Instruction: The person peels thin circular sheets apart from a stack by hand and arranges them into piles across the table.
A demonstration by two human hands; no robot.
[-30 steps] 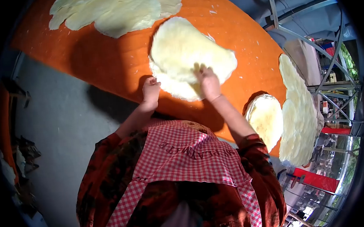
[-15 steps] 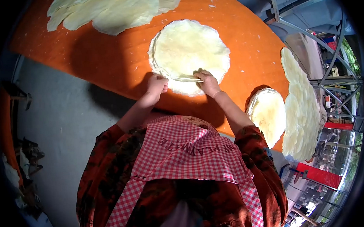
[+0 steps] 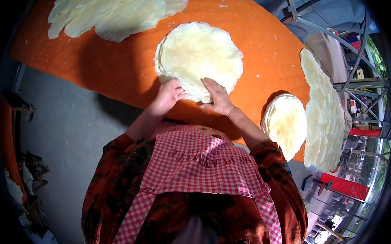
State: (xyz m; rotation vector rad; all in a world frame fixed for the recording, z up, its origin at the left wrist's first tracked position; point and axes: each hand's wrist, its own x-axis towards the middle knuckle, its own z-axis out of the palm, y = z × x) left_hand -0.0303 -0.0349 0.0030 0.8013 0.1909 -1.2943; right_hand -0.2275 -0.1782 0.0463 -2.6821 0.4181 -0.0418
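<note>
A pile of thin, pale round sheets (image 3: pixel 201 54) lies on the orange table surface (image 3: pixel 123 77) in front of me, its edges uneven. My left hand (image 3: pixel 170 96) touches the near left edge of the pile, fingers partly curled but apart. At the near right edge is my right hand (image 3: pixel 218 98), its fingers spread, with the fingertips resting on the top sheet. Neither hand grips a sheet that I can see. The undersides of the fingers are partly hidden.
A smaller round stack (image 3: pixel 286 124) sits at the table's right edge. Beyond it is a long spread of overlapping sheets (image 3: pixel 321 116). More overlapping sheets (image 3: pixel 112 14) lie at the upper left. Metal frame bars (image 3: pixel 354 71) stand at the right.
The top sheet, folded and lifted at its near edge a second ago, now lies flat on the pile. My right hand has let go of it and opened. My left fingers have loosened at the edge.
</note>
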